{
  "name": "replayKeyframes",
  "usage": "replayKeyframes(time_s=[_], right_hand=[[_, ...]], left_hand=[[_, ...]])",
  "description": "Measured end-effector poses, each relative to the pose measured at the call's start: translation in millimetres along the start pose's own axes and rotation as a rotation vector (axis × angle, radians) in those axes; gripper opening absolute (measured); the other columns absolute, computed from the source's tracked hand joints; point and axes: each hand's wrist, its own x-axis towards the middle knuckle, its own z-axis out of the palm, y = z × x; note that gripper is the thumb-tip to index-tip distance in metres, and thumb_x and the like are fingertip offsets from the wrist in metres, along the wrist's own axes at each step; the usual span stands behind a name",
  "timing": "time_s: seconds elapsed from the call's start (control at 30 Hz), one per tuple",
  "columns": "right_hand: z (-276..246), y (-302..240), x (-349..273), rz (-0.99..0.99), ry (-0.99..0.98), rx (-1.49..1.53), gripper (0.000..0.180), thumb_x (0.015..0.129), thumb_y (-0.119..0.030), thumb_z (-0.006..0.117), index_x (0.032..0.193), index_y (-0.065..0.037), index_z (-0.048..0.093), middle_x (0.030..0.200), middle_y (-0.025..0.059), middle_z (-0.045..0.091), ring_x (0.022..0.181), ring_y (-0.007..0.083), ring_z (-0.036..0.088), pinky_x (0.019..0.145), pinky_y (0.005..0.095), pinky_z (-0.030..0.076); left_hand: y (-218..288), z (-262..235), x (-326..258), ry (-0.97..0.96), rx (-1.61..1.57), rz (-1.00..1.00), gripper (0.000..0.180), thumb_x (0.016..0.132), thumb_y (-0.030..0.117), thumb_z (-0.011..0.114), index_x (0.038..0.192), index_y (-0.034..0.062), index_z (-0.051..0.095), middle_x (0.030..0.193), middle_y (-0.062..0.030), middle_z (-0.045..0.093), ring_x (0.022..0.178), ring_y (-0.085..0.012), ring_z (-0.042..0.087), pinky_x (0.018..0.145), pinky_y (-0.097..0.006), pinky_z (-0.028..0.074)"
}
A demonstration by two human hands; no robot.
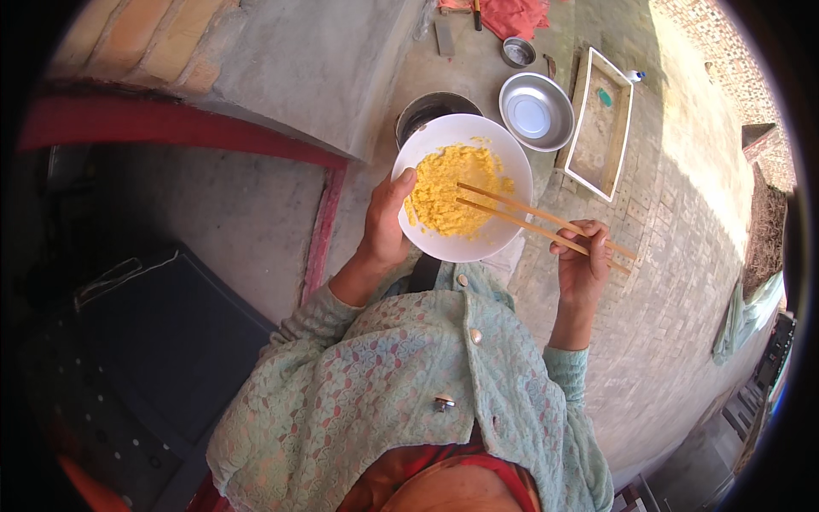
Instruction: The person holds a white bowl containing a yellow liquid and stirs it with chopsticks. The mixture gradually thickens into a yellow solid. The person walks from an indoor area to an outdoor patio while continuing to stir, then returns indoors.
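My left hand (386, 218) grips the left rim of a white bowl (465, 247), its thumb over the edge and its other fingers hidden beneath. Inside lies a crumbly yellow mash that looks like scrambled egg (450, 189), heaped toward the left side of the bowl. A pair of light wooden chopsticks (533, 219) is pinched in my right hand (584, 256), to the right of the bowl. Their tips reach into the yellow food near its middle.
Beyond the bowl is a dark round pot (415, 112), partly covered by it. A metal basin (554, 113), a small metal bowl (518, 53) and a white-rimmed tray (608, 171) are on the paved ground. At left are a red door frame (162, 130) and a dark chair (171, 324).
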Motion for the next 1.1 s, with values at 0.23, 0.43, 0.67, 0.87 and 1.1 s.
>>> replayKeyframes(time_s=[0.23, 0.43, 0.67, 0.87, 1.1], right_hand=[[12.7, 4.5, -5.2, -0.035, -0.100, -0.073, 0.029, 0.094, -0.028, 0.050, 0.089, 0.000, 0.052, 0.090, 0.0181, 0.056, 0.079, 0.0260, 0.062, 0.064, 0.0409, 0.058], [13.5, 5.8, -5.4, -0.030, -0.120, -0.087, 0.030, 0.094, -0.028, 0.050, 0.087, 0.001, 0.052, 0.091, 0.0186, 0.055, 0.081, 0.0270, 0.062, 0.065, 0.0421, 0.058], [14.7, 7.5, -4.5, -0.012, -0.126, -0.093, 0.029, 0.094, -0.027, 0.050, 0.087, 0.002, 0.052, 0.092, 0.0192, 0.056, 0.081, 0.0276, 0.062, 0.066, 0.0426, 0.059], [13.3, 7.6, -3.6, -0.013, -0.144, -0.099, 0.029, 0.093, -0.027, 0.052, 0.088, 0.002, 0.054, 0.091, 0.0195, 0.057, 0.079, 0.0278, 0.063, 0.065, 0.0428, 0.059], [14.4, 6.9, -3.3, -0.003, -0.150, -0.105, 0.030, 0.093, -0.027, 0.052, 0.088, 0.002, 0.054, 0.090, 0.0200, 0.058, 0.078, 0.0280, 0.064, 0.065, 0.0427, 0.059]], left_hand=[[2.2, -0.8, -0.7, -0.007, 0.056, 0.008, 0.048, 0.095, 0.031, 0.041, 0.127, -0.0040, 0.043, 0.119, -0.0131, 0.056, 0.108, -0.0181, 0.055, 0.092, -0.030, 0.042], [4.1, 1.3, -2.0, -0.014, 0.061, -0.001, 0.047, 0.095, 0.030, 0.040, 0.127, -0.0041, 0.042, 0.119, -0.0131, 0.055, 0.109, -0.0179, 0.054, 0.092, -0.030, 0.042], [4.1, -0.3, -2.2, -0.038, 0.089, -0.003, 0.046, 0.095, 0.029, 0.040, 0.127, -0.0043, 0.042, 0.119, -0.0132, 0.055, 0.109, -0.0178, 0.054, 0.092, -0.030, 0.041], [2.2, 0.9, -2.5, -0.032, 0.070, -0.001, 0.046, 0.095, 0.028, 0.039, 0.127, -0.0047, 0.042, 0.119, -0.0133, 0.055, 0.109, -0.0177, 0.054, 0.092, -0.030, 0.041], [1.1, 1.6, -2.7, -0.036, 0.062, 0.010, 0.045, 0.095, 0.027, 0.038, 0.126, -0.0051, 0.042, 0.119, -0.0133, 0.055, 0.109, -0.0178, 0.054, 0.092, -0.030, 0.041]])
